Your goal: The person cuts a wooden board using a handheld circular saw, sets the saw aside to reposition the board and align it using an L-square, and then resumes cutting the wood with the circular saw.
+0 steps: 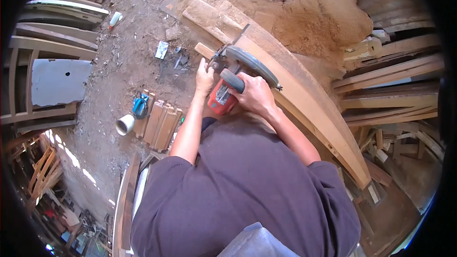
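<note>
A red and grey circular saw (223, 96) with a round dark blade guard rests over a long, dusty wooden plank (304, 96). My right hand (254, 93) is wrapped round the saw's dark handle. At the front left of the saw is my left hand (204, 77), its fingers beside the metal base and a small wood piece (203, 50); whether it grips either is too small to tell. Smaller boards (205, 19) lie on the plank's far end, covered in sawdust.
Sawdust is heaped (328, 14) beyond the plank. Stacked timber (390, 76) stands at the right. On the ground at the left are cut wood blocks (161, 124), a blue tool (140, 105), a white cup-shaped container (125, 124) and a bottle (114, 19).
</note>
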`<state>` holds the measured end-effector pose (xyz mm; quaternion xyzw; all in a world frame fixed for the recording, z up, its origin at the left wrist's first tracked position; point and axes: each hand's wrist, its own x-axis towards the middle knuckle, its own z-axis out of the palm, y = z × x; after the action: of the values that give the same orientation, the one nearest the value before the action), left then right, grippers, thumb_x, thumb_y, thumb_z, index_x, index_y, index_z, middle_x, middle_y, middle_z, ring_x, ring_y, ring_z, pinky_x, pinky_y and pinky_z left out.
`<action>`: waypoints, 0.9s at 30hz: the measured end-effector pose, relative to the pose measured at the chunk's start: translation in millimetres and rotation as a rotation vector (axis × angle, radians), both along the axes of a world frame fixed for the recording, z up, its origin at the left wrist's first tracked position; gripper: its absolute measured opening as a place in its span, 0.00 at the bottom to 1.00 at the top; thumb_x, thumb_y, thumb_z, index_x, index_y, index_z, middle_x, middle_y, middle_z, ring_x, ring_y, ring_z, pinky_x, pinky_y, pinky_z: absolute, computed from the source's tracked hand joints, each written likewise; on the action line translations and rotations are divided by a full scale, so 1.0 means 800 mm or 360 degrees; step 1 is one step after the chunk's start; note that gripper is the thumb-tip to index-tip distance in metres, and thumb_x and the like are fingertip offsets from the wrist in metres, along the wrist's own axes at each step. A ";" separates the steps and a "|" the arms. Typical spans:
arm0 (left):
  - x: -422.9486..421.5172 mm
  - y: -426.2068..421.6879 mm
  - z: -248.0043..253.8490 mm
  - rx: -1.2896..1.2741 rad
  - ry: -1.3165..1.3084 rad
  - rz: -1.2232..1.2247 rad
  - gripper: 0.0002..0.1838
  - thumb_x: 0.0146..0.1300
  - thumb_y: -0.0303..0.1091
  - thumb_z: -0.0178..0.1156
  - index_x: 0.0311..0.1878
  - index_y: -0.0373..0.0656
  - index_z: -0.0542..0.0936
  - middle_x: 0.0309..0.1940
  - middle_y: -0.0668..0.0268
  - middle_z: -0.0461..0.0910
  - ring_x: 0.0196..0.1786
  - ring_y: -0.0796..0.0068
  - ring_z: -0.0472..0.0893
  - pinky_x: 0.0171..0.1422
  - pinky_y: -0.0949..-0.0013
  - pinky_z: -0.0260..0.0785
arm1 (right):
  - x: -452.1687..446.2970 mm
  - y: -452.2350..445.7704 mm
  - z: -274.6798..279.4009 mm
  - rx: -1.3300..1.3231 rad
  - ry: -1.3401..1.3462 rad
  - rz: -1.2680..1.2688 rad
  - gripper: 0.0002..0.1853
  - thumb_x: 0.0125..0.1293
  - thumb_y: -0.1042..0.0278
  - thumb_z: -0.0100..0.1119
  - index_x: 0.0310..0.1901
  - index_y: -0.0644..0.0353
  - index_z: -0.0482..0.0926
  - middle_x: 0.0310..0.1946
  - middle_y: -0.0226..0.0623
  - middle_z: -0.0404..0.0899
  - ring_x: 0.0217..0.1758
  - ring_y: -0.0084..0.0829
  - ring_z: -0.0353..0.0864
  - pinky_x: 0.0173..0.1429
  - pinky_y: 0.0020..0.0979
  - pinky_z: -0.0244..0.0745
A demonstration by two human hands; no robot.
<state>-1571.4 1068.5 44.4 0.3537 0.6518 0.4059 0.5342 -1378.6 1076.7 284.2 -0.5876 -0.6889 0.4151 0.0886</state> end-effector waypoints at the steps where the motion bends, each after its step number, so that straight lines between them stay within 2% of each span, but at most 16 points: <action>1: -0.008 0.004 0.028 -0.0037 -0.0082 -0.0041 0.37 0.75 0.24 0.53 0.82 0.20 0.54 0.71 0.40 0.75 0.73 0.60 0.78 0.77 0.64 0.68 | -0.008 0.003 -0.003 0.0013 0.0022 0.0000 0.16 0.64 0.60 0.75 0.49 0.59 0.86 0.37 0.54 0.89 0.44 0.56 0.90 0.51 0.50 0.84; 2: -0.026 0.005 -0.025 0.0087 -0.0092 -0.0041 0.37 0.73 0.28 0.55 0.81 0.21 0.58 0.72 0.34 0.75 0.75 0.53 0.77 0.79 0.62 0.67 | -0.016 0.008 -0.004 0.0010 0.0010 -0.0017 0.16 0.64 0.60 0.75 0.49 0.59 0.86 0.37 0.54 0.89 0.44 0.56 0.90 0.51 0.50 0.84; 8: -0.090 0.039 -0.047 0.0121 -0.0014 -0.0015 0.38 0.73 0.28 0.54 0.82 0.23 0.56 0.76 0.31 0.68 0.81 0.49 0.71 0.85 0.60 0.61 | -0.068 0.043 -0.008 -0.0045 0.0010 0.0041 0.17 0.64 0.58 0.75 0.50 0.58 0.87 0.38 0.54 0.89 0.44 0.57 0.89 0.52 0.51 0.84; 10: -0.095 0.053 0.007 0.0069 0.0071 0.0006 0.39 0.74 0.29 0.56 0.82 0.21 0.55 0.76 0.31 0.68 0.82 0.50 0.69 0.84 0.61 0.61 | -0.083 0.055 -0.007 -0.0043 0.0007 0.0031 0.17 0.64 0.58 0.74 0.51 0.57 0.87 0.38 0.54 0.89 0.45 0.56 0.90 0.53 0.51 0.84; 12: -0.125 0.063 -0.050 0.0148 -0.0040 0.0009 0.39 0.74 0.29 0.56 0.82 0.20 0.55 0.75 0.32 0.70 0.79 0.52 0.72 0.82 0.62 0.64 | -0.102 0.067 -0.002 -0.0036 0.0064 0.0015 0.18 0.63 0.58 0.74 0.51 0.57 0.87 0.38 0.53 0.90 0.45 0.56 0.90 0.52 0.51 0.84; 13: -0.137 0.072 -0.037 0.0151 -0.0102 -0.0014 0.39 0.74 0.30 0.57 0.81 0.19 0.55 0.72 0.34 0.74 0.75 0.55 0.77 0.77 0.63 0.69 | -0.113 0.074 -0.007 -0.0053 0.0047 0.0031 0.18 0.63 0.58 0.75 0.52 0.57 0.87 0.39 0.54 0.90 0.46 0.56 0.90 0.54 0.51 0.84; 14: -0.142 0.080 -0.025 0.0157 -0.0016 0.0072 0.38 0.74 0.29 0.56 0.81 0.20 0.56 0.67 0.40 0.79 0.66 0.60 0.83 0.70 0.63 0.74 | -0.126 0.081 -0.010 -0.0056 0.0038 0.0014 0.18 0.63 0.58 0.75 0.52 0.57 0.87 0.39 0.54 0.90 0.46 0.56 0.90 0.54 0.51 0.84; 17: -0.210 0.107 -0.033 0.0147 -0.0120 -0.0006 0.34 0.74 0.27 0.54 0.79 0.21 0.60 0.56 0.49 0.84 0.56 0.64 0.84 0.63 0.63 0.76 | -0.177 0.110 -0.003 -0.0010 0.0028 0.0093 0.20 0.61 0.58 0.76 0.53 0.56 0.88 0.41 0.54 0.90 0.47 0.57 0.90 0.55 0.52 0.85; 18: -0.240 0.116 -0.054 0.0218 -0.0164 -0.0012 0.33 0.74 0.27 0.54 0.78 0.21 0.62 0.52 0.52 0.85 0.54 0.65 0.83 0.61 0.62 0.76 | -0.193 0.117 -0.012 0.0064 0.0031 0.0147 0.19 0.61 0.59 0.75 0.53 0.55 0.88 0.41 0.54 0.90 0.47 0.57 0.90 0.54 0.53 0.85; 19: -0.275 0.121 -0.092 0.0278 0.0033 -0.0047 0.30 0.74 0.28 0.54 0.75 0.21 0.67 0.51 0.51 0.85 0.56 0.64 0.83 0.63 0.61 0.76 | -0.207 0.123 -0.009 0.0062 0.0003 0.0174 0.19 0.61 0.60 0.75 0.53 0.54 0.88 0.41 0.54 0.90 0.47 0.56 0.90 0.55 0.52 0.85; 21: -0.306 0.129 -0.051 0.0390 0.0186 -0.0067 0.24 0.75 0.32 0.55 0.67 0.25 0.77 0.63 0.45 0.82 0.63 0.50 0.82 0.73 0.50 0.69 | -0.228 0.130 -0.004 0.0079 0.0020 0.0185 0.20 0.60 0.61 0.74 0.55 0.51 0.88 0.41 0.52 0.90 0.48 0.55 0.91 0.55 0.51 0.86; 22: -0.337 0.132 -0.068 0.0404 0.0454 0.0015 0.23 0.75 0.34 0.56 0.66 0.29 0.80 0.69 0.44 0.79 0.71 0.46 0.77 0.79 0.50 0.63 | -0.234 0.133 -0.004 0.0100 0.0065 0.0170 0.21 0.59 0.62 0.73 0.55 0.50 0.88 0.41 0.52 0.91 0.48 0.54 0.91 0.55 0.51 0.86; 23: -0.347 0.129 -0.029 0.0426 0.0822 0.0124 0.23 0.75 0.34 0.57 0.67 0.30 0.80 0.73 0.43 0.76 0.78 0.46 0.71 0.84 0.52 0.57 | -0.239 0.139 0.016 -0.0013 0.0099 0.0175 0.24 0.55 0.62 0.72 0.57 0.47 0.88 0.41 0.51 0.91 0.49 0.53 0.91 0.55 0.50 0.87; 24: -0.351 0.139 0.022 0.0351 0.0637 -0.0040 0.23 0.74 0.32 0.56 0.66 0.26 0.80 0.72 0.43 0.77 0.77 0.44 0.72 0.85 0.51 0.57 | -0.237 0.144 0.027 -0.0080 0.0138 0.0133 0.26 0.51 0.64 0.71 0.57 0.45 0.88 0.42 0.51 0.91 0.49 0.53 0.91 0.56 0.50 0.87; 26: -0.397 0.149 0.033 0.0436 0.0013 -0.0193 0.22 0.76 0.31 0.54 0.69 0.33 0.77 0.57 0.52 0.83 0.61 0.59 0.81 0.72 0.57 0.70 | -0.248 0.146 0.033 0.0009 0.0209 0.0073 0.25 0.49 0.65 0.71 0.54 0.46 0.89 0.39 0.50 0.91 0.46 0.56 0.91 0.53 0.51 0.88; 27: -0.403 0.142 0.074 0.0487 -0.0001 -0.0134 0.27 0.77 0.30 0.52 0.78 0.38 0.72 0.55 0.57 0.83 0.59 0.66 0.81 0.68 0.62 0.73 | -0.262 0.140 0.032 0.0166 0.0286 0.0027 0.21 0.51 0.65 0.71 0.50 0.49 0.90 0.36 0.50 0.90 0.43 0.56 0.91 0.51 0.52 0.87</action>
<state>-1893.9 1182.3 103.8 0.4579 0.5668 0.4777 0.4908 -1587.9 1188.4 309.9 -0.5368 -0.7037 0.4305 0.1768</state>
